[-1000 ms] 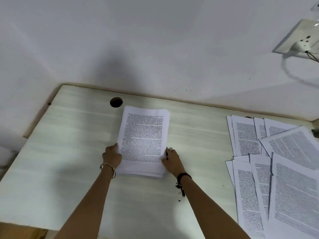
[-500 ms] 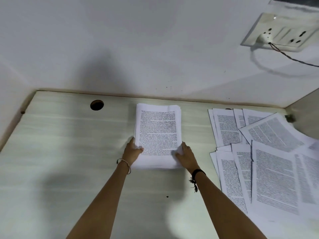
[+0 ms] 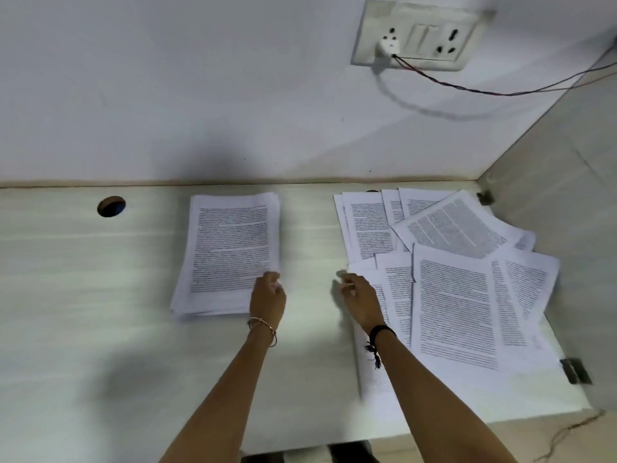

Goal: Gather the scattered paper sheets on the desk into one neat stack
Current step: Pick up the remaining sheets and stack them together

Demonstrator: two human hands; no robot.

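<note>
Round cable hole (image 3: 111,206) cut through the pale desk (image 3: 83,295) far left, well apart from everything else. Gathered stack (image 3: 230,253) lying flat mid-desk, print side up, edges slightly uneven. Loose sheets (image 3: 447,272) fanned and overlapping across the right side, some tilted. Left hand (image 3: 268,297) resting at the stack's near right corner, fingers curled loosely, pinching nothing visibly. Right hand (image 3: 359,295) just over the left edge of the loose sheets, fingers loosely bent, blurred. Grey wall behind; socket plate (image 3: 415,35) high right with plug and wire (image 3: 500,91) trailing right.
</note>
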